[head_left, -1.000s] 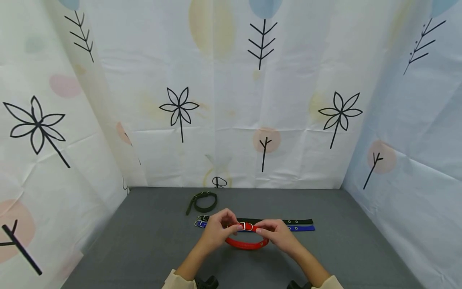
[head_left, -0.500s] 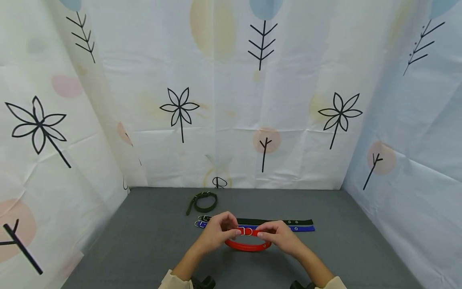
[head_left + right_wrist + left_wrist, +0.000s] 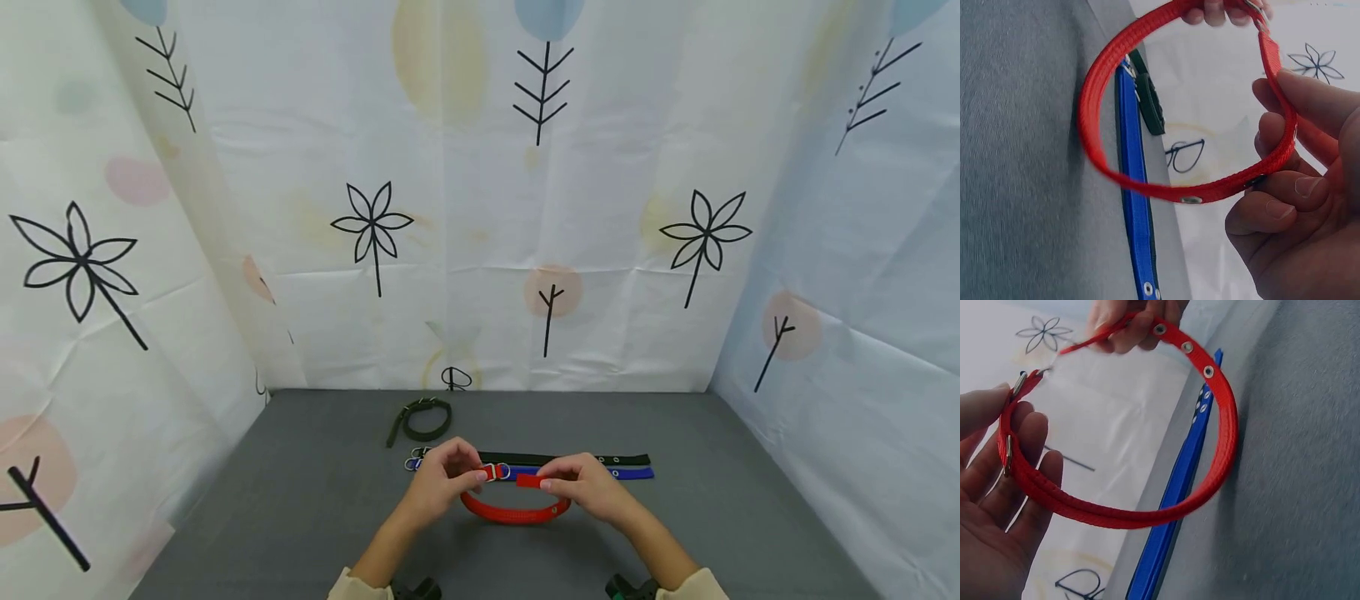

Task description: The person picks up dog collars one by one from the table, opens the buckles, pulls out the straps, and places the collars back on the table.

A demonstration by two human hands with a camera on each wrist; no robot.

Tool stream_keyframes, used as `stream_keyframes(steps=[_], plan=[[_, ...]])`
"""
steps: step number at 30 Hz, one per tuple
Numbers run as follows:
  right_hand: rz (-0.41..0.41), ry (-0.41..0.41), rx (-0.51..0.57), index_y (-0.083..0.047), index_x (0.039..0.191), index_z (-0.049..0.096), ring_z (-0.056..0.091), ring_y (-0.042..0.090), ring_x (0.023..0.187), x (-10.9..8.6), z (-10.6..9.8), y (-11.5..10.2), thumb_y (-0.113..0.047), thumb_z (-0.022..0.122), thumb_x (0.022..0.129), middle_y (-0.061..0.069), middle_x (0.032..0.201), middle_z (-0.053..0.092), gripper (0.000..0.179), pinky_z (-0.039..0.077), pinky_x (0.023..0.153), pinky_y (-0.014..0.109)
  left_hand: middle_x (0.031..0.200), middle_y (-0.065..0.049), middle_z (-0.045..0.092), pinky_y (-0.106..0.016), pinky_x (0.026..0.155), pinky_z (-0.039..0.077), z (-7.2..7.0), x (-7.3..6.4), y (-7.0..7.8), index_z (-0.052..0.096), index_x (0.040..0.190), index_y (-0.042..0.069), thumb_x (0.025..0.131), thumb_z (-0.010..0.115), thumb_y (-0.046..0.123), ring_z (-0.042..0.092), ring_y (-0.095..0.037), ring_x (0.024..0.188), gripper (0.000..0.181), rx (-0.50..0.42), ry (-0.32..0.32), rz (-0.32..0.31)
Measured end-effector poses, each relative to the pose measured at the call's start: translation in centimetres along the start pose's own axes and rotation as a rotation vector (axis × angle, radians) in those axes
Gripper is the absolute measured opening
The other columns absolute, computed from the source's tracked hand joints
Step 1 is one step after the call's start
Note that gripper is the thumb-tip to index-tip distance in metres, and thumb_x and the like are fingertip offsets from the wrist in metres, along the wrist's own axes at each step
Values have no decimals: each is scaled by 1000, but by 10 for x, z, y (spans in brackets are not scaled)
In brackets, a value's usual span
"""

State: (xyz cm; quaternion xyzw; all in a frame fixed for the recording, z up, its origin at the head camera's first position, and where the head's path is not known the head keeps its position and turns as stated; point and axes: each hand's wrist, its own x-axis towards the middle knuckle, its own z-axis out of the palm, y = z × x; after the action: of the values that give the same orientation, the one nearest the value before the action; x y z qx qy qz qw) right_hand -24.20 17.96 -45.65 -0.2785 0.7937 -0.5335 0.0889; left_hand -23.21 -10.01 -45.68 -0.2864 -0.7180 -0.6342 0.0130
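Observation:
Both hands hold a red collar (image 3: 516, 516) bent into a hanging loop above the table. At its buckle end (image 3: 491, 472), my left hand (image 3: 441, 482) pinches the strap between thumb and fingers. The free end (image 3: 529, 481) is pinched by my right hand (image 3: 588, 487), its tip pointing toward the buckle. A gap separates tip and buckle in the head view. Metal eyelets (image 3: 1187, 347) line the strap near the right hand, and a metal buckle (image 3: 1019, 383) shows beside the left thumb. In the right wrist view, the right fingers (image 3: 1285, 112) curl around the strap.
Behind the hands, a blue collar (image 3: 633, 473) and a black collar (image 3: 633, 459) lie straight, side by side, partly hidden. A dark green collar (image 3: 427, 435) lies coiled farther back on the grey table (image 3: 300, 500). Patterned cloth (image 3: 480, 317) surrounds the back and sides.
The hands have drawn slightly apart, left hand leftward and right hand a little rightward. The strap's tip, at the buckle half a second ago, is now apart from it. The other collars lie unmoved.

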Motion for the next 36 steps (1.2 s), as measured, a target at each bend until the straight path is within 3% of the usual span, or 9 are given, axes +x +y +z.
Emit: stream_keyframes(steps=[5, 10, 12, 15, 19, 22, 25, 30, 36], plan=[[2, 71, 53, 4, 104, 66, 40, 7, 53, -6, -9, 1, -12, 60, 97, 18, 72, 57, 19, 37, 49, 23, 93, -22, 65, -43, 71, 55, -15, 1, -14, 56, 106, -4, 92, 64, 3, 64, -41, 80, 17, -26, -44, -14], [-64, 181, 122, 10, 105, 58, 40, 16, 47, -12, -17, 4, -9, 56, 99, 31, 80, 58, 19, 39, 46, 24, 104, -22, 62, -37, 74, 54, -38, -1, -11, 53, 119, -4, 96, 61, 5, 64, -40, 88, 26, -33, -110, -50], [-58, 253, 133, 11, 108, 56, 42, 19, 48, -14, -21, 5, -7, 56, 99, 29, 82, 60, 20, 42, 46, 26, 107, -23, 61, -38, 74, 54, -47, -2, -9, 53, 123, -3, 97, 59, 6, 63, -41, 88, 29, -34, -128, -42], [15, 389, 180, 12, 113, 54, 45, 20, 50, -19, -27, 4, -6, 58, 98, 24, 86, 65, 24, 45, 50, 27, 110, -27, 58, -40, 75, 54, -59, -6, -7, 51, 129, -2, 97, 58, 4, 64, -40, 87, 33, -35, -121, -19], [123, 574, 292, 10, 115, 53, 46, 13, 53, -24, -36, 6, -6, 61, 95, 12, 87, 69, 27, 45, 52, 25, 112, -33, 50, -42, 74, 55, -67, -10, -12, 44, 135, -6, 96, 58, 1, 67, -34, 84, 42, -113, -44, -10], [147, 665, 358, 4, 112, 55, 44, 13, 52, -30, -41, 11, -5, 64, 94, 4, 79, 68, 23, 44, 51, 26, 111, -33, 45, -46, 71, 56, -69, -12, -18, 40, 137, -8, 96, 59, 0, 68, -33, 79, 46, -170, 42, -16], [184, 727, 371, -2, 106, 58, 44, 14, 50, -36, -45, 16, -5, 66, 92, 0, 73, 65, 17, 44, 52, 27, 107, -29, 46, -44, 68, 56, -68, -13, -24, 44, 136, -4, 95, 61, 1, 67, -34, 77, 44, -139, 153, -36], [298, 744, 261, 5, 104, 59, 51, 15, 53, -46, -50, 26, -6, 68, 91, 1, 71, 65, 19, 48, 57, 29, 100, -22, 51, -40, 66, 57, -65, -17, -32, 52, 129, 4, 92, 63, -3, 67, -31, 75, 39, -20, 325, -133], [454, 689, 129, 5, 95, 62, 57, 16, 60, -56, -58, 44, -7, 69, 90, 2, 72, 67, 15, 51, 60, 30, 94, -17, 49, -42, 64, 56, -65, -22, -49, 53, 121, -1, 88, 66, -7, 65, -28, 73, 35, 82, 371, -265]])
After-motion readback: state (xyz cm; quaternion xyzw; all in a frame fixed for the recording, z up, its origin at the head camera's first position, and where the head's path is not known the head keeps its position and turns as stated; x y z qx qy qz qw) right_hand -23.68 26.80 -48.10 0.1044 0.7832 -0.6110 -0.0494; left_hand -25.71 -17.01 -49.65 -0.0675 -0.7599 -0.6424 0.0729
